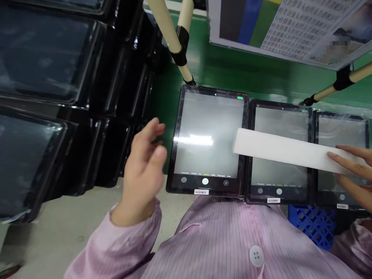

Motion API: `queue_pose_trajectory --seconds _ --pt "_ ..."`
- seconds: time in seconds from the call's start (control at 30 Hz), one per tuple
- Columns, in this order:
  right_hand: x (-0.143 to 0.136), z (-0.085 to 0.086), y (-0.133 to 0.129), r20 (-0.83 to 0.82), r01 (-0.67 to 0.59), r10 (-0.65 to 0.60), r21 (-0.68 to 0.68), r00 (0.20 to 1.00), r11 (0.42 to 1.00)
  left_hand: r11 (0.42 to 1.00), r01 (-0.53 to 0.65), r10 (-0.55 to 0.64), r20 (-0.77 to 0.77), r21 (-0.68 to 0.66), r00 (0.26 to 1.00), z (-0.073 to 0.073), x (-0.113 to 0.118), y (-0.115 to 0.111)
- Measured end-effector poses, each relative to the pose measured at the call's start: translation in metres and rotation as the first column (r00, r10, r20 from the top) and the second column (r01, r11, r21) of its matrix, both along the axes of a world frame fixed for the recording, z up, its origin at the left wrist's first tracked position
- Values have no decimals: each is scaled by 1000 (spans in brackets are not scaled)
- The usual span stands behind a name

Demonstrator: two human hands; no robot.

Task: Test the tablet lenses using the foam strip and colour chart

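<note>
Three tablets lie side by side, screens up and lit with a camera view: a left tablet, a middle tablet and a right tablet. Across the middle and right ones stretches a long white foam strip, its end just overlapping the left tablet's edge. My right hand, partly cut off by the frame, grips the strip near its right end. My left hand is raised left of the left tablet, slightly blurred, fingers loosely curled and thumb apart, with nothing in it.
Stacks of black trays with dark screens in them fill the left side. Cream pipe posts and a printed board stand behind the green work surface. A blue crate sits below the tablets.
</note>
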State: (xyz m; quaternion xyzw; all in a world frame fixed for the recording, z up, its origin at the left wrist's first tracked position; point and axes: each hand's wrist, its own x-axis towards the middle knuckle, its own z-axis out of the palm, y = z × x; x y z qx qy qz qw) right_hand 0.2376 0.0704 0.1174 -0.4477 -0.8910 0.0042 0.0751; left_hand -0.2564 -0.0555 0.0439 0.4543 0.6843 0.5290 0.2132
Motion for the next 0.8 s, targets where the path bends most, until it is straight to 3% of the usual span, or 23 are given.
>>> queue_pose_trajectory --seconds 0.07,0.13,0.23,0.33,0.53,0.67,0.8 --pt "3 -3 2 -33 -51 51 -6 998 999 998 -39 57 384 -53 922 -5 -2 33" --pt "5 -5 3 -24 -82 82 18 996 997 997 44 -1 591 -57 807 -7 -4 67" --pt "4 -7 2 -6 -107 108 72 994 992 991 136 -104 667 4 738 -7 -7 106" --pt "0 -8 1 13 -124 124 106 992 987 994 93 -111 644 62 757 -5 -14 124" --pt "-9 -12 -3 25 -168 166 161 986 973 980 58 -161 589 189 792 12 -25 125" --pt "-10 -13 -9 -14 -133 140 217 990 967 967 77 -207 570 244 795 32 -18 113" --pt "-12 -14 -17 -51 -108 126 265 991 958 924 47 -254 520 379 816 50 -8 98"
